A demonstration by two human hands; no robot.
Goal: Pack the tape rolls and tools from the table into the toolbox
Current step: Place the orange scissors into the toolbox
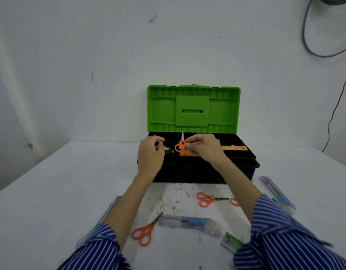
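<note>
Two hands over the open toolbox (pixel 197 172), black body, green lid (pixel 193 109) standing upright at the back. My right hand (pixel 204 150) pinches a pair of orange-handled scissors (pixel 181 146) by the handles, blade tip pointing up toward the lid, held just above the tray's middle compartments. My left hand (pixel 149 155) has its fingers curled at the tray's left side, beside a dark tool with a yellow band (pixel 166 150); whether it actually grips that tool I cannot tell. Orange tape rolls (pixel 234 148) lie in the tray to the right of my right hand, more orange showing under the scissors.

On the table (pixel 51 191), in front of the box: a second pair of orange scissors (pixel 206 199) near my right forearm, with another orange loop (pixel 234 202) just beside it, mostly hidden by the arm. A third pair (pixel 144 231) lies between my forearms, tip toward the box. Just right of it, a clear utility knife with a blue slider (pixel 189 223). Another clear knife (pixel 278 195) lies outside my right arm. A small clear case with green inside (pixel 231 242) sits against my right sleeve. One more clear item (pixel 109 211) is half hidden under my left forearm.
</note>
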